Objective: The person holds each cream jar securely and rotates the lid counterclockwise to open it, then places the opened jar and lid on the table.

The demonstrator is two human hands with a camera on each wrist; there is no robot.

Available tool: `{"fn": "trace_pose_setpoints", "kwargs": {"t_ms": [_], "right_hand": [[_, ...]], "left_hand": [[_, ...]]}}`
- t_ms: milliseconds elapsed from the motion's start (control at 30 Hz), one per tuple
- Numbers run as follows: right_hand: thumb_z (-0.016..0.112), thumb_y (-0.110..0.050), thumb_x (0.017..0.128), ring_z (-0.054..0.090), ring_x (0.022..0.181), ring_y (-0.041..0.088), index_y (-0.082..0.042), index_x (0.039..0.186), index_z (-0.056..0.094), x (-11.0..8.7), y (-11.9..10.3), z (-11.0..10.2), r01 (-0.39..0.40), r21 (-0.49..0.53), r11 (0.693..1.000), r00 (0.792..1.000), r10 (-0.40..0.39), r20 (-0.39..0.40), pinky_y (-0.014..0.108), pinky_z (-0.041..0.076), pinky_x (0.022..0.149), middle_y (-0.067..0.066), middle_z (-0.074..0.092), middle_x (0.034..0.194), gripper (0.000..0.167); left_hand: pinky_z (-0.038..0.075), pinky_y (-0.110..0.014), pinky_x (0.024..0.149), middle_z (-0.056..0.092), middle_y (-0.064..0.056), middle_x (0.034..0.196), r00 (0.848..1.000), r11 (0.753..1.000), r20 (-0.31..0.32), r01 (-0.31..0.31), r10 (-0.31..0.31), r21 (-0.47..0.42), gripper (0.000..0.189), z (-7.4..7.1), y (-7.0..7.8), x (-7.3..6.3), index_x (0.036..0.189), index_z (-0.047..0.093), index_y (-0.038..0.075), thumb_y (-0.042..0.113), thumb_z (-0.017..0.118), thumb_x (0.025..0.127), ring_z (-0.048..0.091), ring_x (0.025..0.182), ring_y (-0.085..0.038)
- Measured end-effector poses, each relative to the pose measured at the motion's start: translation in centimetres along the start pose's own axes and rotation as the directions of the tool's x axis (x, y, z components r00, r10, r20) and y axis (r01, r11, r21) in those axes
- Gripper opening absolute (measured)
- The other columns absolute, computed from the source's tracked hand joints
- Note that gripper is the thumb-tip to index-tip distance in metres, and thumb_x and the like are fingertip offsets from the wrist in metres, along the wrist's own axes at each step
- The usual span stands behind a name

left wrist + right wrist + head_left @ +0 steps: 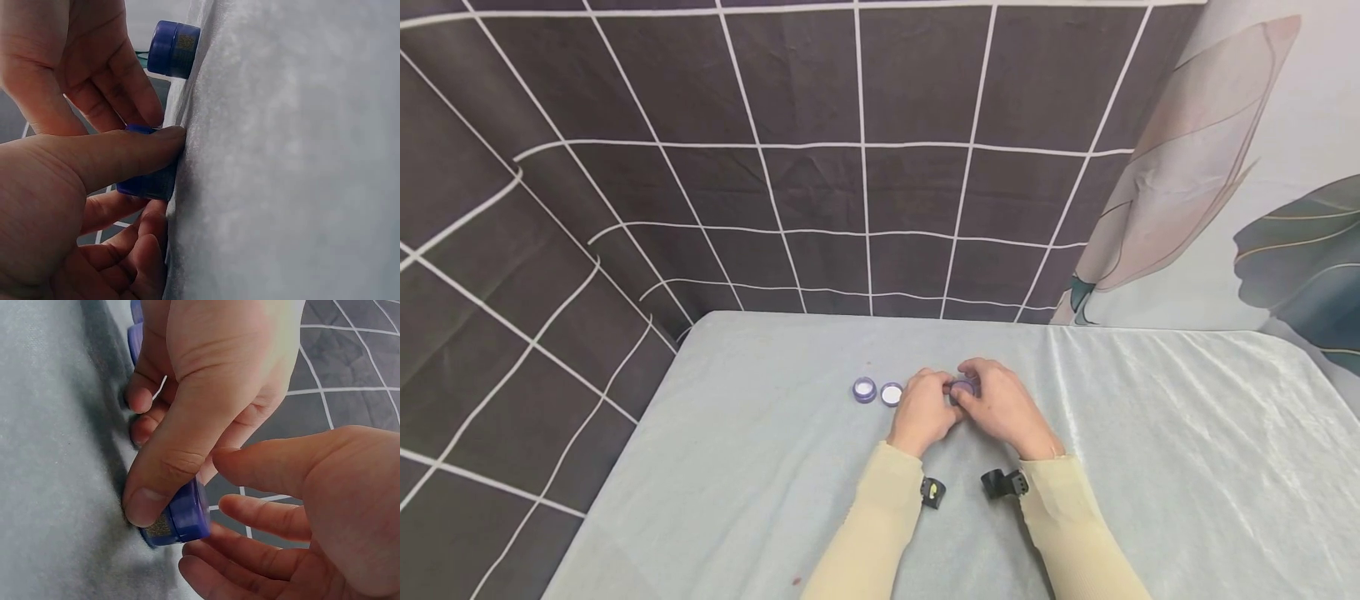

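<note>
My left hand holds a small purple-blue jar low on the cloth, its thumb lying across the jar's side. The jar has a smooth cap and a speckled gold label. Beside it is my right hand, fingers spread around the cap; in the right wrist view its thumb and index finger stand apart from the jar. Left of my hands are two small purple round pieces with white tops, one farther out and one nearer. Another blue jar appears beyond the held one in the left wrist view.
A pale, soft cloth covers the table. Behind it hangs a dark curtain with a white grid, and a leaf-patterned fabric is at the right. Black camera mounts sit at both wrists.
</note>
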State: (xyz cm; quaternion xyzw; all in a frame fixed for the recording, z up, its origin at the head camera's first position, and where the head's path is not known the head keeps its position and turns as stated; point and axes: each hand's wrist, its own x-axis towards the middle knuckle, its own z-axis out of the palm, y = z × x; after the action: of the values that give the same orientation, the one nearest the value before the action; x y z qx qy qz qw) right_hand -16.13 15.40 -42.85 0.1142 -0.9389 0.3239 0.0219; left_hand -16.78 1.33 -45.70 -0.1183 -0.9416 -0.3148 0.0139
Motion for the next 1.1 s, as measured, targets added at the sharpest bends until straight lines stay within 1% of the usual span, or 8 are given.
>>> {"fn": "trace_pose_setpoints", "kwargs": {"t_ms": [200,367,600,733,900,1100], "right_hand": [[0.069,-0.013,0.091,0.065,0.091,0.031,0.005,0.116,0.065,0.0,-0.1,0.0,-0.002,0.004,1.000,1.000,0.002,0.000,0.050,0.051,0.083,0.018,0.070,0.102,0.031],[0.069,-0.014,0.092,0.064,0.084,0.026,0.005,0.116,0.066,-0.1,-0.2,0.0,0.014,0.000,1.000,1.000,-0.014,0.001,0.048,0.051,0.078,0.014,0.070,0.096,0.031],[0.069,-0.014,0.092,0.065,0.087,0.030,0.005,0.115,0.066,0.0,-0.3,0.0,0.027,-0.006,1.000,0.999,-0.027,-0.017,0.049,0.052,0.081,0.017,0.071,0.100,0.031],[0.069,-0.016,0.092,0.066,0.089,0.030,0.004,0.113,0.068,0.0,-0.4,0.1,0.039,-0.007,0.999,0.999,-0.039,-0.028,0.049,0.051,0.081,0.016,0.072,0.101,0.029],[0.069,-0.017,0.092,0.066,0.092,0.031,0.000,0.108,0.071,-0.1,-0.5,0.1,0.056,-0.012,0.998,0.998,-0.057,-0.039,0.049,0.051,0.084,0.015,0.072,0.102,0.024],[0.069,-0.017,0.092,0.066,0.093,0.031,0.000,0.108,0.072,-0.1,-0.6,0.1,0.059,-0.015,0.998,0.997,-0.059,-0.047,0.049,0.051,0.084,0.015,0.072,0.103,0.024]], "left_hand": [[0.049,-0.028,0.079,0.062,0.003,0.086,1.000,1.000,0.013,-0.005,0.006,-0.017,0.036,-0.2,-0.1,0.0,0.109,0.076,0.010,0.020,0.085,0.076,0.059,0.083,-0.015],[0.050,-0.029,0.082,0.065,0.002,0.088,1.000,1.000,0.016,-0.013,0.013,-0.012,0.036,-0.5,-0.2,0.0,0.109,0.076,0.011,0.021,0.084,0.076,0.061,0.088,-0.017],[0.050,-0.031,0.086,0.068,0.000,0.092,1.000,1.000,0.023,-0.008,0.009,-0.012,0.035,-0.8,-0.1,0.1,0.110,0.076,0.010,0.022,0.083,0.078,0.063,0.094,-0.020],[0.051,-0.032,0.088,0.070,-0.002,0.096,1.000,0.999,0.018,0.001,0.000,-0.035,0.035,-1.0,-0.1,0.0,0.111,0.075,0.010,0.022,0.083,0.079,0.065,0.096,-0.021],[0.052,-0.032,0.088,0.073,-0.003,0.099,1.000,0.999,-0.007,-0.004,0.004,-0.051,0.035,-1.3,0.0,-0.1,0.112,0.075,0.009,0.023,0.082,0.080,0.067,0.097,-0.020],[0.053,-0.031,0.086,0.075,-0.003,0.099,0.999,0.998,-0.038,-0.024,0.022,-0.056,0.033,-1.6,-0.1,-0.3,0.110,0.076,0.009,0.023,0.081,0.080,0.069,0.095,-0.019]]}}
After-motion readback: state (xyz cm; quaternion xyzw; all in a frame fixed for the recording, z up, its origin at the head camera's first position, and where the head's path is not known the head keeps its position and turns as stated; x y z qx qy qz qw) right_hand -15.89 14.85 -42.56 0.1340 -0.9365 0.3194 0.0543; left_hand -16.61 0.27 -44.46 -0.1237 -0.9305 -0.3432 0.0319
